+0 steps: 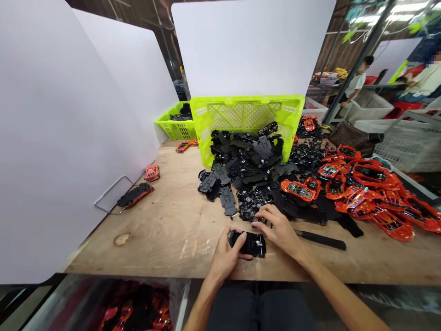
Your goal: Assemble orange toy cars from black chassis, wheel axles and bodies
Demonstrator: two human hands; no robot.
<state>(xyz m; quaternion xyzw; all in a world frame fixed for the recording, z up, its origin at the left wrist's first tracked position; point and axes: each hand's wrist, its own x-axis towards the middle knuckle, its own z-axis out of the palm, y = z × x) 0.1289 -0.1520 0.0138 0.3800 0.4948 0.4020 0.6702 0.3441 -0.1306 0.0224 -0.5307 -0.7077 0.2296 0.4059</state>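
Observation:
My left hand is closed around a black toy car chassis near the table's front edge, thumb on top. A small silvery part shows at the chassis's right end. Just beyond it, my right hand reaches into a heap of wheel axles, small black wheels on metal rods. Its thumb and fingertips close on a wheel axle at the near edge of that heap. A hammer with a black handle lies right of my right hand, its head end hidden.
A tipped yellow-green basket spills black chassis onto the table. Orange car bodies are heaped at the right. To the left lie a finished-looking car and a wire handle. White panels stand behind and left.

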